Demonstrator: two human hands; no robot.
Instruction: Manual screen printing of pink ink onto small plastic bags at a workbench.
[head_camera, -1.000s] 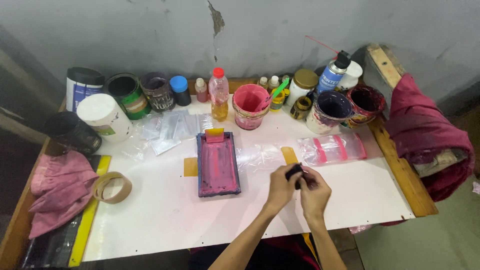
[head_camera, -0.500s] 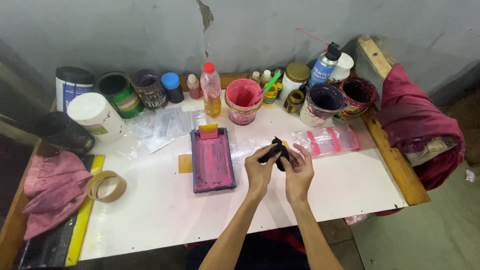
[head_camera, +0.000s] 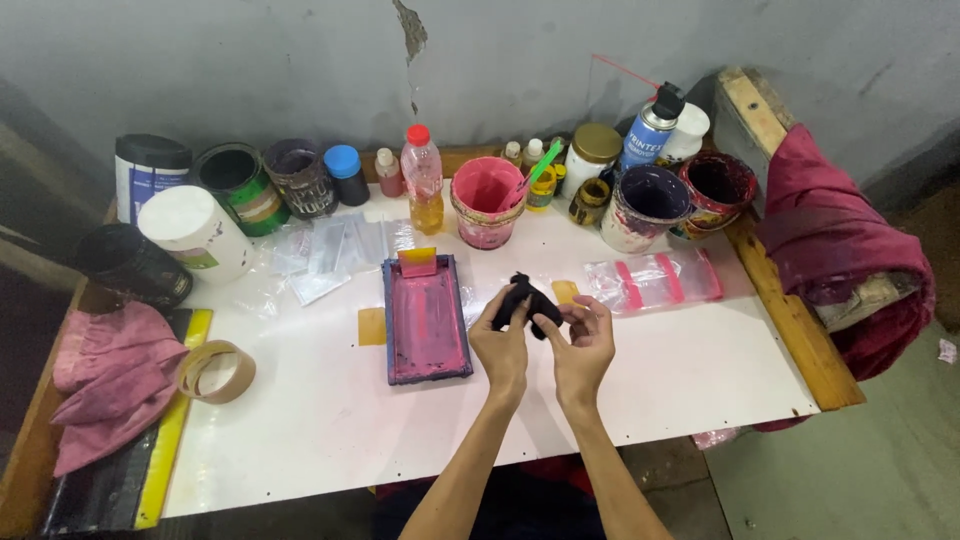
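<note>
We hold a small black cloth piece (head_camera: 522, 296) above the white table (head_camera: 700, 370), just right of the pink printing frame (head_camera: 427, 318). Our left hand (head_camera: 503, 340) pinches it from below while our right hand (head_camera: 585, 338) grips its edge, seemingly spreading it flat between both thumbs

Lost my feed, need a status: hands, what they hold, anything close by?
Left hand and right hand both pinch small black piece above white table. Pink screen frame just left of hands. Nothing between them.
</note>
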